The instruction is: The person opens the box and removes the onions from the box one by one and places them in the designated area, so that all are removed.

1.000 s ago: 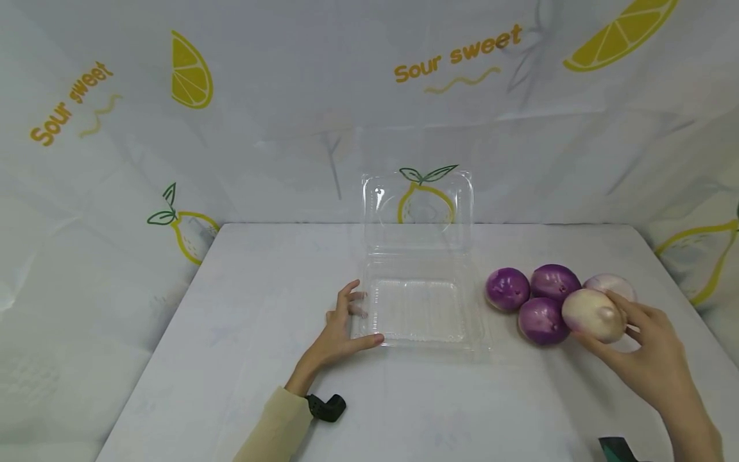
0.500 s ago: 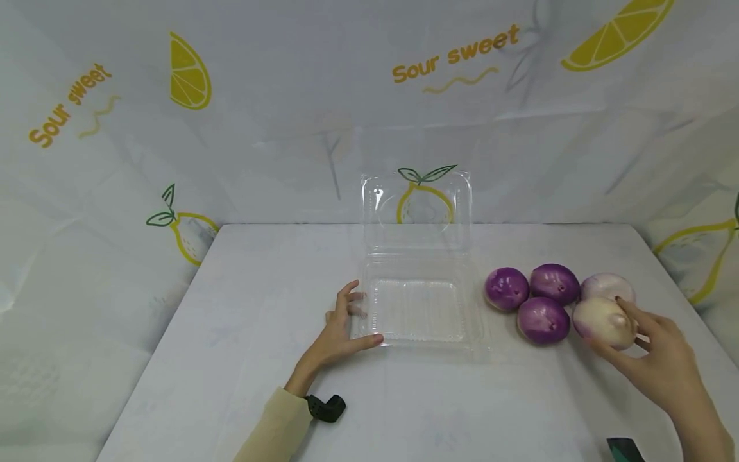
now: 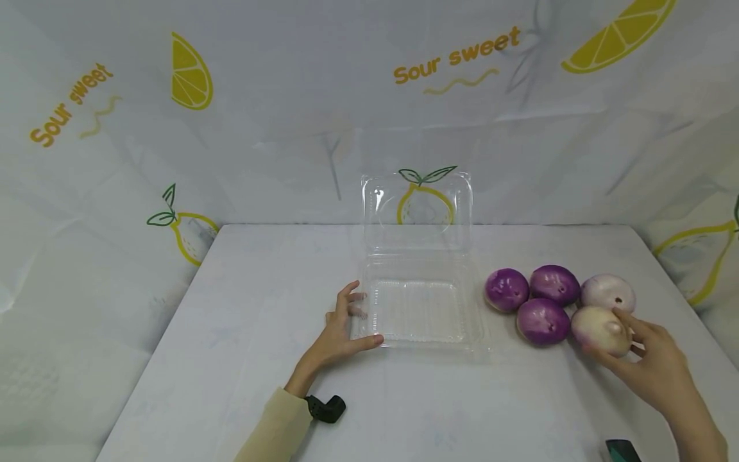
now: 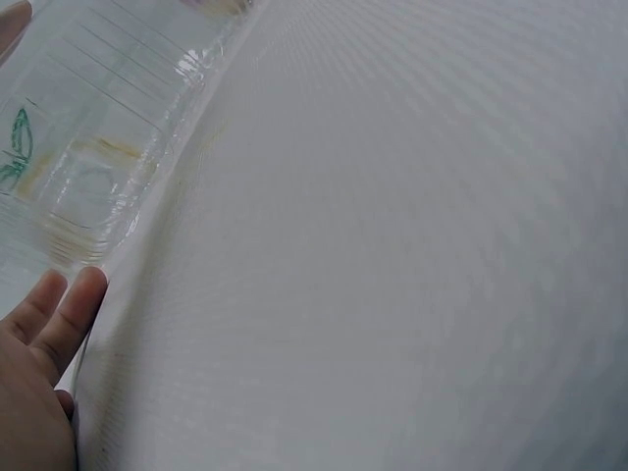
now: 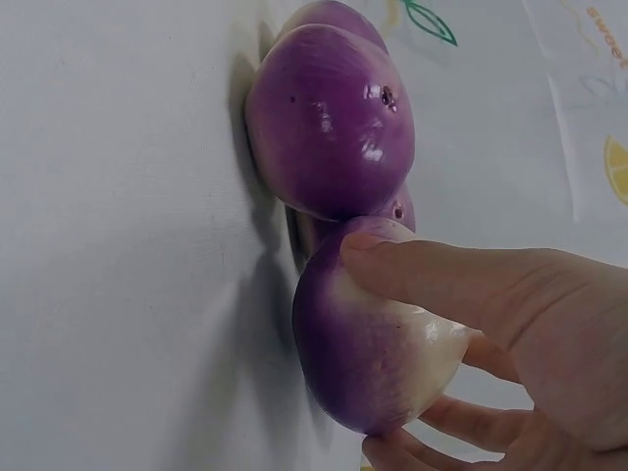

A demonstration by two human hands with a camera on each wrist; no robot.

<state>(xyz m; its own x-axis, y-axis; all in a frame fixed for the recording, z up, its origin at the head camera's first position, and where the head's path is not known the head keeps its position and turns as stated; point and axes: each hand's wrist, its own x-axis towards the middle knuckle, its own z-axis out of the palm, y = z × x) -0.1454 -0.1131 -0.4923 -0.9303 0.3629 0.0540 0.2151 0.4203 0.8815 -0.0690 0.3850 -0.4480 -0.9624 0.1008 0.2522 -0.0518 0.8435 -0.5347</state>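
Note:
My right hand [image 3: 658,366] holds a glossy turnip [image 3: 600,330], purple shading into cream, with its pale nubbed end towards the palm. In the right wrist view, the thumb lies along one side of this turnip [image 5: 378,343] and fingers reach around the other. Beside it sit three purple turnips [image 3: 543,321] and a paler one [image 3: 609,292] with a dark spot. A clear plastic clamshell container [image 3: 424,346] stands mid-table, lid raised. My left hand [image 3: 340,333] touches its left side with spread fingers, thumb at the front corner. Two extended fingers [image 4: 74,319] show near its edge.
The white-covered table [image 3: 260,289] ends at a cloth backdrop [image 3: 288,128] printed with lemons and lettering. Behind the container, the clear lid [image 3: 375,212] stands up near that backdrop. A black wrist device [image 3: 326,409] is on the left forearm.
My right hand has moved the held turnip rightwards and down, away from the purple ones and in front of the paler one. My left hand and the container have stayed put.

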